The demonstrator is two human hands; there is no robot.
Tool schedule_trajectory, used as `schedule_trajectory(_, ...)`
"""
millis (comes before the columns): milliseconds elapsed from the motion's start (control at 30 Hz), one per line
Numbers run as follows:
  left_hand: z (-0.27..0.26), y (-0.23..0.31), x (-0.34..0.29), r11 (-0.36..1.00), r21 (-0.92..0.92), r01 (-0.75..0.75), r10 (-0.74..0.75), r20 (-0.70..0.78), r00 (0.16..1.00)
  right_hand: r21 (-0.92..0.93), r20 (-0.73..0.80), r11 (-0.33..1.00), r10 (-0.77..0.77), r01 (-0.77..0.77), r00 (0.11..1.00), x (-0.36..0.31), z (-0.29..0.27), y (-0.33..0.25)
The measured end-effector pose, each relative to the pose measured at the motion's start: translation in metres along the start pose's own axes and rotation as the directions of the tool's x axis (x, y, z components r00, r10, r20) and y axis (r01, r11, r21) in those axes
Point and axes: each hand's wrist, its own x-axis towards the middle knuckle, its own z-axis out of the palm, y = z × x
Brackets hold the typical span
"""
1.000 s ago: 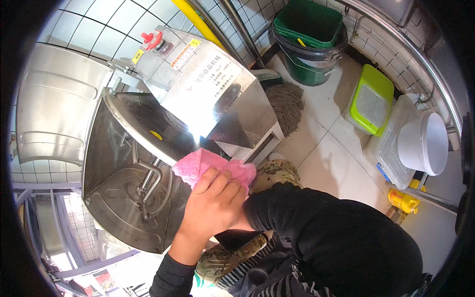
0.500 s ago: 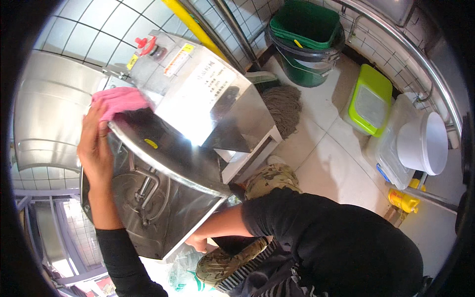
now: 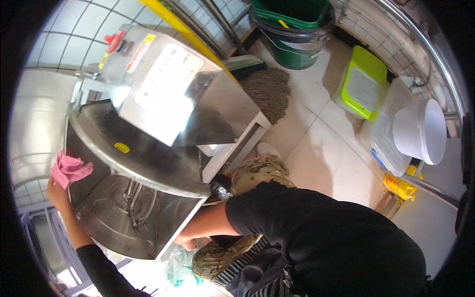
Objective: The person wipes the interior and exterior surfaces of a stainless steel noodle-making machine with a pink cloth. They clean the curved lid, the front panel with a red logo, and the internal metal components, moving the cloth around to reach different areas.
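My left hand [image 3: 58,194] is closed on a crumpled pink cloth [image 3: 71,170], which lies over the left rim of a steel mixing machine's bowl [image 3: 94,215]. A bent metal stirring rod [image 3: 133,198] stands inside the bowl. The curved steel cover [image 3: 143,153] with a small yellow sticker spans the bowl's far side. My right hand [image 3: 187,241] is low beside the machine's near right edge, next to my knee. Its fingers are mostly hidden behind that edge, so their grip is unclear.
The machine's boxy steel housing [image 3: 163,84] has a red knob [image 3: 114,40]. To the right stand a grey mop head [image 3: 267,94], nested green and black buckets [image 3: 292,47], a green-lidded box [image 3: 366,81], a white bucket [image 3: 420,133] and a yellow bottle [image 3: 400,186]. A clear plastic bag [image 3: 178,267] lies below.
My left hand has moved the pink cloth from the cover's far left corner down to the bowl's left rim, nearer to me. The view has shifted slightly; my right hand stays low beside the machine.
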Motion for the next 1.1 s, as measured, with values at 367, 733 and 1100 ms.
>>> schedule_trajectory(367,0.0,0.226,-0.008,0.829,-0.547,0.111,-0.12,0.02,0.993,-0.057,0.036,0.995,0.08,-0.078,0.996,-0.005,0.005,0.012)
schedule_trajectory(733,-0.009,0.182,-0.072,0.956,-0.284,0.071,-0.048,0.087,0.995,-0.047,0.025,0.993,0.112,-0.111,0.993,-0.008,0.009,0.022)
schedule_trajectory(1100,-0.029,0.031,-0.116,0.935,-0.284,0.212,-0.187,0.113,0.976,-0.04,0.017,0.995,0.096,-0.096,0.995,-0.015,0.005,0.025)
